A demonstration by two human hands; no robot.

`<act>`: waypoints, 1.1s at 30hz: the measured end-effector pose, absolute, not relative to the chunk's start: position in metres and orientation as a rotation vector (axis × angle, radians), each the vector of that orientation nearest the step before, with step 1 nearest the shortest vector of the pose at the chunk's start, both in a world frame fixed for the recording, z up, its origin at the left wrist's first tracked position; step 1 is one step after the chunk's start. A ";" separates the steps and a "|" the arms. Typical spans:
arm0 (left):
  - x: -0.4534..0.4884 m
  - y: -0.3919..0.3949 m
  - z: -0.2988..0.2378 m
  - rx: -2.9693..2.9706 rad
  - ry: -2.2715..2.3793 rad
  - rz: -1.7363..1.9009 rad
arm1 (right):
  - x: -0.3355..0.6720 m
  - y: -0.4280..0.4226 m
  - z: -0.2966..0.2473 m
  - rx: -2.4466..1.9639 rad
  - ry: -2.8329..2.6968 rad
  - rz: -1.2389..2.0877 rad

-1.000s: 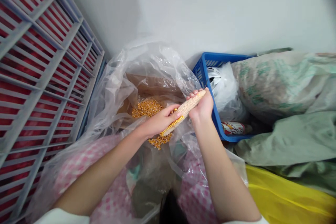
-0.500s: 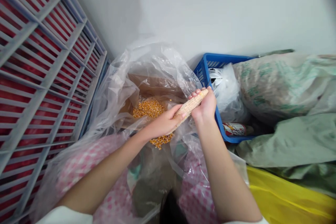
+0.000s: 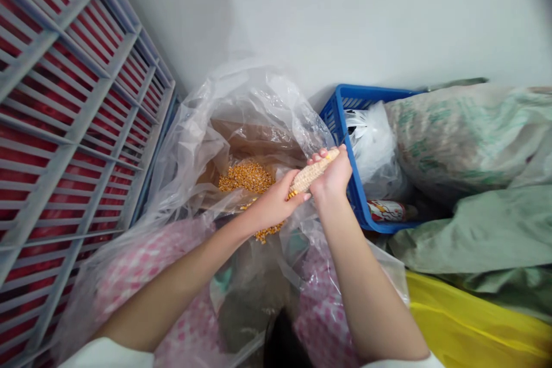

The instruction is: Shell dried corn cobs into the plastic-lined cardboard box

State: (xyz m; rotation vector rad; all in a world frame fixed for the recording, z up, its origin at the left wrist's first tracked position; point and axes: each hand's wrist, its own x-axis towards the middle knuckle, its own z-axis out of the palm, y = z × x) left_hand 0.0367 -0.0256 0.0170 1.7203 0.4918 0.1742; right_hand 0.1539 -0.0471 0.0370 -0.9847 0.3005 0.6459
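Both my hands grip one corn cob [image 3: 311, 175], slanting up to the right. Most of its visible side is bare and pale; a few yellow kernels show near its lower end and tip. My left hand [image 3: 279, 198] is wrapped round the lower end, thumb along the near side. My right hand [image 3: 332, 173] holds the upper end, its fingers curled over from beneath. Below lies a clear plastic bag [image 3: 185, 144], spread open, with a pile of loose corn kernels [image 3: 245, 177] in it. More kernels show under my left wrist.
A grey slatted crate [image 3: 81, 98] with red behind its slats stands at left. At right, a blue basket [image 3: 366, 222] holds a white plastic bag [image 3: 371, 141] and a printed can [image 3: 386, 211]. Beside it are a stuffed woven sack [image 3: 461, 138], green cloth [image 3: 487, 230] and yellow sheeting [image 3: 470, 322].
The cob has turned, so yellow kernels now show beside my left hand. My left hand has shifted its grip slightly. My right hand stays almost in place.
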 end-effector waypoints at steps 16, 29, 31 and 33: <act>0.040 -0.028 0.003 1.728 0.599 0.187 | 0.147 -0.039 0.032 -1.054 0.243 0.609; 0.033 -0.003 0.028 1.772 0.417 -0.042 | 0.169 -0.052 0.045 -0.933 0.310 0.713; 0.033 -0.009 0.029 1.883 0.451 -0.010 | 0.168 -0.052 0.046 -0.949 0.308 0.714; 0.034 -0.014 0.030 1.940 0.468 0.008 | 0.168 -0.051 0.046 -0.962 0.305 0.717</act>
